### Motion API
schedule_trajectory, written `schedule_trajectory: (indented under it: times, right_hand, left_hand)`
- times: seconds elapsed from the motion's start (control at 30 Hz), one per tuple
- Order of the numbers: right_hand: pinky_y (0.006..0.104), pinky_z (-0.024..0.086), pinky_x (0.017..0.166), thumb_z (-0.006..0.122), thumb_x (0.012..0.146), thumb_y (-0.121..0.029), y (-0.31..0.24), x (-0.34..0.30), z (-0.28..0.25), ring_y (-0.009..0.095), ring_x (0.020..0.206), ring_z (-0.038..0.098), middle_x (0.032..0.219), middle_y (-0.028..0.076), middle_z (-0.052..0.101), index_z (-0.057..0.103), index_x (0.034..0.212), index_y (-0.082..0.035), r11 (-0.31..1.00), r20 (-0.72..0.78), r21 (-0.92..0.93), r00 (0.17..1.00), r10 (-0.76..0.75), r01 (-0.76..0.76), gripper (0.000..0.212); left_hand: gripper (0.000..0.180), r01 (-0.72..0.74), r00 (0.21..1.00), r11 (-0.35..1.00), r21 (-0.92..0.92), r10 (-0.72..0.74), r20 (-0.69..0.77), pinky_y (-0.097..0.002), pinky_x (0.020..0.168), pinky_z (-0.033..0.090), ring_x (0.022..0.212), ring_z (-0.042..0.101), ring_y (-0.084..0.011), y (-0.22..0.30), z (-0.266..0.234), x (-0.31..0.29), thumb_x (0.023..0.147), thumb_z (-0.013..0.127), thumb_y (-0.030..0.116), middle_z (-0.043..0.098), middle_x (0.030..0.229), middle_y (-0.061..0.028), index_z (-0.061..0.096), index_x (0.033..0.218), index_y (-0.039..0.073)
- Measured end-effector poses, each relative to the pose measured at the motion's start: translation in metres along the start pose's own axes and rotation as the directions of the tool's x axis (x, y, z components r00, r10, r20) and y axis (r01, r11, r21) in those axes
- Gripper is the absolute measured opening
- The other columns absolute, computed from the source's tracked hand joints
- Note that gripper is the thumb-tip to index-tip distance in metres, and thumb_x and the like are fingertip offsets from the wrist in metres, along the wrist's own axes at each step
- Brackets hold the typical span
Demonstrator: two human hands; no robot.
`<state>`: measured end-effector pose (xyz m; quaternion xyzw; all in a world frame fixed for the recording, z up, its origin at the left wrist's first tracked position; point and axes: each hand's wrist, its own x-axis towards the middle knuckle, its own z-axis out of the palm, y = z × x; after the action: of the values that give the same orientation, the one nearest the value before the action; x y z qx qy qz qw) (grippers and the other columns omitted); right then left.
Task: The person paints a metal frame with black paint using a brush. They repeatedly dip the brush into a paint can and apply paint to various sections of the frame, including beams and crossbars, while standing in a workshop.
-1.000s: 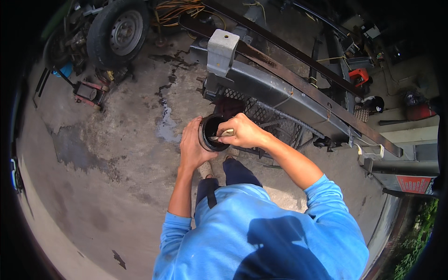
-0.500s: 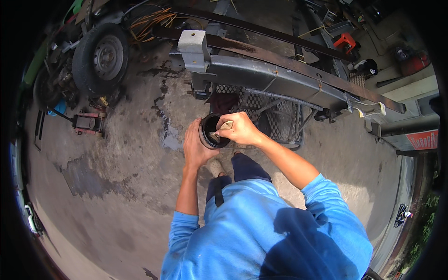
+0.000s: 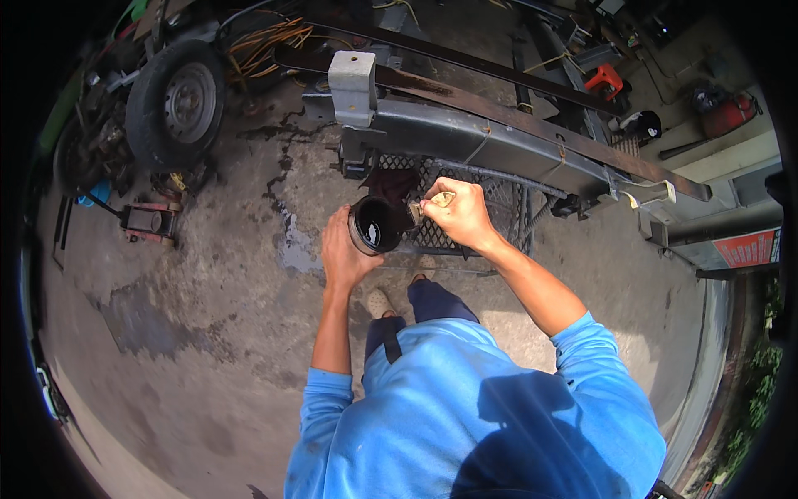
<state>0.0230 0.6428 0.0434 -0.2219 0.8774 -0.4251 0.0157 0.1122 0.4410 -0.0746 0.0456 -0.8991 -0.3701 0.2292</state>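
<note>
My left hand is closed around the side of a dark open can, whose inside looks black with a bright reflection on the contents. To the right of the can's rim, my right hand grips a paintbrush by its pale handle. The bristle end points toward the can, is dark, and is apart from it. Beyond both hands stretches a dark steel beam with a light grey bracket at its left end. Below the beam sits a black mesh rack with a dark red cloth on it.
A wheel with its tire stands at the far left, near a red floor jack. Long flat rusty bars lie along the beam. An orange cable is coiled behind. Wet stains mark the concrete floor.
My right hand has lifted the paintbrush out of the can and moved it to the right. The left hand still holds the can, slightly further left.
</note>
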Motion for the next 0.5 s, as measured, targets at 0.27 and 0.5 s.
schedule_trajectory:
  times: [0.27, 0.5]
  right_hand:
    - [0.0364, 0.053, 0.068, 0.074, 0.074, -0.003, -0.001, 0.017, 0.004, 0.027, 0.079, 0.066, 0.084, 0.011, 0.069, 0.069, 0.092, 0.000, 0.842, 0.398, 0.142, 0.749, -0.529, 0.520, 0.019]
    - [0.0369, 0.053, 0.071, 0.072, 0.069, 0.001, 0.030, 0.022, -0.031, 0.030, 0.083, 0.066, 0.087, 0.013, 0.069, 0.070, 0.093, -0.002, 0.837, 0.515, 0.268, 0.664, -0.543, 0.477, 0.024]
  left_hand:
    - [0.102, 0.027, 0.999, 1.000, -0.013, -0.026, 0.047, -0.0433, 0.103, 0.039, 0.121, 0.050, -0.0358, -0.004, -0.005, 0.004, 0.041, 0.084, 0.019, 0.054, 0.128, -0.0186, 0.042, 0.133, 0.000]
    - [0.102, 0.151, 0.985, 0.984, -0.094, -0.143, 0.092, -0.0425, 0.099, 0.043, 0.116, 0.054, -0.0371, 0.001, -0.005, 0.010, 0.042, 0.086, 0.023, 0.056, 0.125, -0.0197, 0.043, 0.132, -0.001]
